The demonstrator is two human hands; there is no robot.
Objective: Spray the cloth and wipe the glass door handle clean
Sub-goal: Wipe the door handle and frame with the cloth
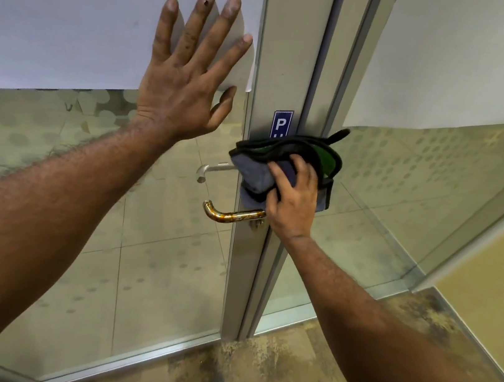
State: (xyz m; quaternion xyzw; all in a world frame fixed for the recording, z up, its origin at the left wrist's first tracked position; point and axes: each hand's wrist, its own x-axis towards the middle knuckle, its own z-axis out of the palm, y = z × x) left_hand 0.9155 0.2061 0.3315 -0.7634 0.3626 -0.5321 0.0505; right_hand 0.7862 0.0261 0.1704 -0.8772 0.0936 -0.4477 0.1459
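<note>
Glass door (142,256) fills the left and middle of the view, its lower pane printed with pale frosted dots, and a tiled floor shows through it. White paper sheet (74,17) covers the upper pane down to about wrist height. Grey metal frame (293,49) runs upright along the door's right edge, with a second glazed panel beyond it. Mottled brown floor (256,374) lies at the foot of the door.

Of the two hands, the left hand (185,82) lies flat against the paper-covered pane, fingers straight and spread, holding nothing. The cloth (281,159) is folded, grey-blue with black edging and a patch of green, and it sits against the frame just above the root of the door handle (230,215). The right hand (293,203) grips it, thumb and fingers curled over the folds.

That handle is a bent lever, brass-coloured and blotched with rust, jutting left from the frame below the cloth. A silver lever (211,170) shows through the glass on the far side.

A small blue sign (281,124) on the frame reads "P" in white. The cloth hides the letters below it, so the rest cannot be read.
</note>
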